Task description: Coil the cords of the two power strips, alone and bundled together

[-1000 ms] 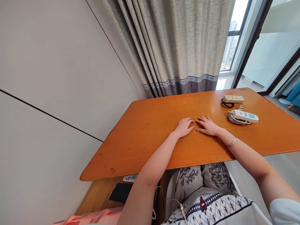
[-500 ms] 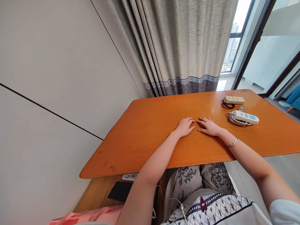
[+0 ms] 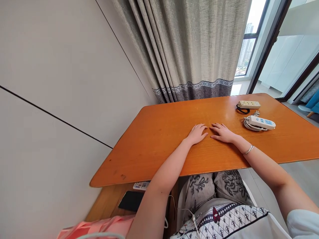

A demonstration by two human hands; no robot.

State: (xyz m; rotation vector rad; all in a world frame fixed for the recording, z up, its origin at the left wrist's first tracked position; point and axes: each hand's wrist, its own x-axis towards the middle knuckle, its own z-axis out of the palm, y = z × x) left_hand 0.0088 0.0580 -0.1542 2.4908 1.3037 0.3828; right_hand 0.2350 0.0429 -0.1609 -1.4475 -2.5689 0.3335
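Observation:
My left hand [image 3: 197, 133] lies flat on the orange-brown wooden table [image 3: 154, 139], palm down, fingers stretched out and holding nothing. Just to its right, my right hand [image 3: 221, 132] rests the same way, with a small gap between the two. A white power strip [image 3: 262, 122] with blue socket panels, its pale cord coiled at the left end, lies to the right of my right hand. Behind it is a cream power strip [image 3: 249, 105] with a black cord [image 3: 243, 110]. A grey plug [image 3: 256, 113] sits between the strips. Neither hand touches them.
A grey curtain [image 3: 196, 49] hangs behind the table, and a pale wall [image 3: 62, 83] borders it on the left. Below the near left edge, a dark phone-like slab [image 3: 131, 200] lies on a wooden surface [image 3: 104, 199] beside pink material [image 3: 99, 227].
Both hands stay in place on the table. The whole view has shifted very slightly; the power strips have not moved on the tabletop.

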